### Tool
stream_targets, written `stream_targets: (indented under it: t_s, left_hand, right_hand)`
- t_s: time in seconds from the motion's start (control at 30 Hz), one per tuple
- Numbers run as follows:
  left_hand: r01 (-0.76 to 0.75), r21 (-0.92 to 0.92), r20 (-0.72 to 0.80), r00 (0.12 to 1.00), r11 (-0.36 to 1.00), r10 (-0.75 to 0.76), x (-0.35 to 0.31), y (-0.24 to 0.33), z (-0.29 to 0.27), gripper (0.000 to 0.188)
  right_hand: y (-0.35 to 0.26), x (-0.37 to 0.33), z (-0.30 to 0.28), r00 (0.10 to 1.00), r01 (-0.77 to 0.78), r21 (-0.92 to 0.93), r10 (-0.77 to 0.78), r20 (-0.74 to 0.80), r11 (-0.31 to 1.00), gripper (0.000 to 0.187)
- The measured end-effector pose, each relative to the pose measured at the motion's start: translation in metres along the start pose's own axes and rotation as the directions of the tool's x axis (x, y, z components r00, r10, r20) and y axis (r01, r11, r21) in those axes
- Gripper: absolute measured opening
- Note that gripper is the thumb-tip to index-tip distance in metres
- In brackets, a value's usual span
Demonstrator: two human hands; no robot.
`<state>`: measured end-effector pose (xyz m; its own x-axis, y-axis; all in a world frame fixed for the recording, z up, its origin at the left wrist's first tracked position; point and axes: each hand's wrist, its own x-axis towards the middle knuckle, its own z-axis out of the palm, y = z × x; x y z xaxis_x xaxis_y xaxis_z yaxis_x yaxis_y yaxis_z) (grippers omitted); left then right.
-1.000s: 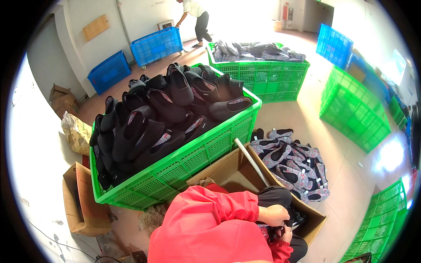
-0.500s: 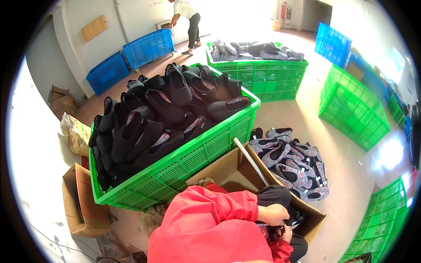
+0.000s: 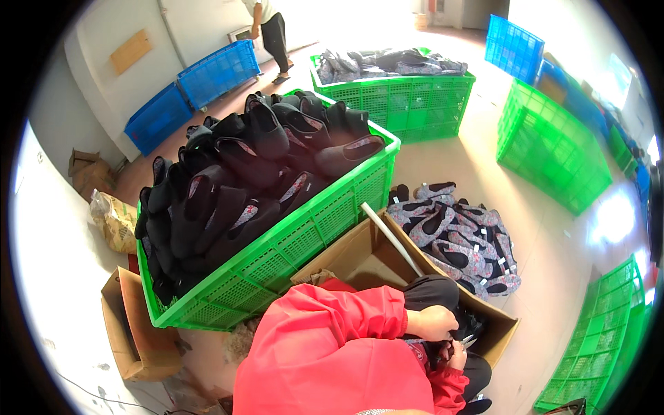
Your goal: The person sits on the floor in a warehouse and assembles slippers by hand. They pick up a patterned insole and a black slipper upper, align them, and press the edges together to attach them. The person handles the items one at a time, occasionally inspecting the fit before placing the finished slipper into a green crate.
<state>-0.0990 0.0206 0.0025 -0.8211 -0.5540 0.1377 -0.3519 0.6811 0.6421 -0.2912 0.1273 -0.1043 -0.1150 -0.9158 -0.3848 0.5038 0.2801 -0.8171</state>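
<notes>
Here we have slim silver metal blades (image 3: 469, 342) angling rightward, our right hand (image 3: 457, 355) grasping them, the nearby left hand's (image 3: 437, 323) grip unclear.

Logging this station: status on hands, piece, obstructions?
Left hand at dark piece, grip unclear. Right hand holding metal blades. Piece mostly hidden by hands. Cardboard box close by.
</notes>
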Motion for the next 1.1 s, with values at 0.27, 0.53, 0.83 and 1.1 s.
stream_targets:
  t_s: [0.27,0.53,0.83,1.1]
  left_hand:
    - [-0.028,0.095,0.286,0.958,0.995,-0.001,0.028,0.006,-0.031,0.028]
    - [-0.276,0.008,0.386,0.888,0.961,0.252,0.054,0.001,-0.04,0.032]
    - [0.47,-0.601,0.481,0.859,0.647,-0.177,0.045,-0.017,-0.029,0.015]
    - [0.609,-0.665,0.567,0.788,0.433,-0.238,0.053,-0.028,-0.01,0.011]
  right_hand:
    - [-0.026,-0.033,0.021,0.996,-0.082,0.016,0.082,-0.043,0.997,0.03]
    - [-0.029,-0.045,0.044,0.997,-0.079,0.038,0.079,-0.002,0.996,0.039]
    - [-0.05,-0.047,0.038,0.998,-0.049,-0.101,0.053,0.038,0.994,0.046]
    - [-0.054,-0.06,0.015,0.997,0.0,-0.219,0.018,0.079,0.976,0.044]
